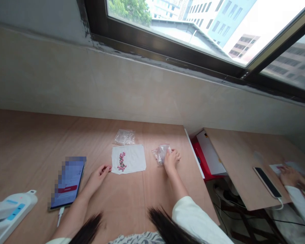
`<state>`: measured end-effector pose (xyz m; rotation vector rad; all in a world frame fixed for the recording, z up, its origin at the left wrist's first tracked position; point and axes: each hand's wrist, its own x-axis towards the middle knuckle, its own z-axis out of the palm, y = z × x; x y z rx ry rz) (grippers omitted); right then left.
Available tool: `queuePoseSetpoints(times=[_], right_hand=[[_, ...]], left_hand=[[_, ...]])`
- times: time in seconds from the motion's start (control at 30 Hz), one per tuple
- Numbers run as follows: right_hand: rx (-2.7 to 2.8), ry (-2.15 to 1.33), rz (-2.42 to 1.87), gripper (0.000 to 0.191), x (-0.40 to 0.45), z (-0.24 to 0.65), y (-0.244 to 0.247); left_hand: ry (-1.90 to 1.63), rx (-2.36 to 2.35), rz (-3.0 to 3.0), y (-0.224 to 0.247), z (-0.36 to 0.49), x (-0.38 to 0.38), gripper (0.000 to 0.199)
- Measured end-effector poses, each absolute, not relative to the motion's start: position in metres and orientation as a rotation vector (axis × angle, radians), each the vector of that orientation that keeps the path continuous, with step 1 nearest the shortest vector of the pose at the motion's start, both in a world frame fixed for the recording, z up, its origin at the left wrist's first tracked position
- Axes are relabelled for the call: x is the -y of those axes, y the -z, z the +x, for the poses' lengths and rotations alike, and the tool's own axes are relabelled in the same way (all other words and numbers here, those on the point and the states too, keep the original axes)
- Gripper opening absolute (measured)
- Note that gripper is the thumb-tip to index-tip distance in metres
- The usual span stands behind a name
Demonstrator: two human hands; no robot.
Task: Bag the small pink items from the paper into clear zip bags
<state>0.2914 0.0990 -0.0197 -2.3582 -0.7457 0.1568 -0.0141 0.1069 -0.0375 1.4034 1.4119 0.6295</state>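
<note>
On the pale wooden desk [134, 193] lies a white sheet of paper or cloth [134, 157] with a small heap of pink round beads or pills [121, 161] in a vertical strip. My left hand [98, 178] is just left of the sheet, fingertips at its edge, holding nothing. My right hand [171, 161] is on a crumpled clear plastic bag [160, 153], fingers curled over it. Another clear plastic bag [124, 137] lies beyond the sheet. Its contents are hard to tell.
A tablet with a blurred screen [68, 182] and a white device [10, 213] lie left of my left hand. The desk ends at the right, beside a red and white box [208, 156]. On a separate desk, a co-worker's hand [289, 176] is near a phone [268, 183].
</note>
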Motion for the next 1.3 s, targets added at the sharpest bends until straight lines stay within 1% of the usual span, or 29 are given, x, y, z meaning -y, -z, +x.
queuePoseSetpoints(times=[0.13, 0.27, 0.33, 0.4, 0.5, 0.57, 0.67, 0.93, 1.2, 1.3], right_hand=[[0.83, 0.038, -2.42, 0.035, -0.095, 0.289, 0.007], [0.961, 0.072, -2.378, 0.029, -0.096, 0.274, -0.009], [1.107, 0.034, -2.308, 0.024, -0.104, 0.253, -0.012], [1.344, -0.1, -2.2, 0.022, -0.119, 0.227, -0.01], [1.679, -0.299, -2.075, 0.03, -0.148, 0.186, 0.001], [1.854, -0.345, -2.068, 0.036, -0.167, 0.166, 0.012], [2.02, -0.338, -2.118, 0.023, -0.184, 0.151, 0.025], [2.087, -0.267, -2.107, 0.025, -0.191, 0.155, 0.034], [1.952, -0.055, -2.071, 0.023, -0.176, 0.177, 0.025], [1.927, -0.041, -2.094, 0.023, -0.17, 0.189, 0.02]], left_hand=[[-0.653, -1.379, 1.419, 0.038, -0.016, -0.105, 0.038], [-0.666, -1.4, 1.406, 0.047, -0.018, -0.104, 0.038], [-0.662, -1.41, 1.41, 0.051, -0.019, -0.104, 0.037], [-0.658, -1.423, 1.416, 0.053, -0.019, -0.103, 0.036], [-0.661, -1.425, 1.426, 0.052, -0.02, -0.102, 0.034], [-0.674, -1.402, 1.432, 0.051, -0.02, -0.101, 0.031], [-0.704, -1.357, 1.422, 0.05, -0.02, -0.101, 0.029], [-0.731, -1.302, 1.419, 0.054, -0.021, -0.099, 0.026], [-0.695, -1.352, 1.421, 0.062, -0.022, -0.102, 0.031], [-0.696, -1.379, 1.429, 0.059, -0.02, -0.102, 0.031]])
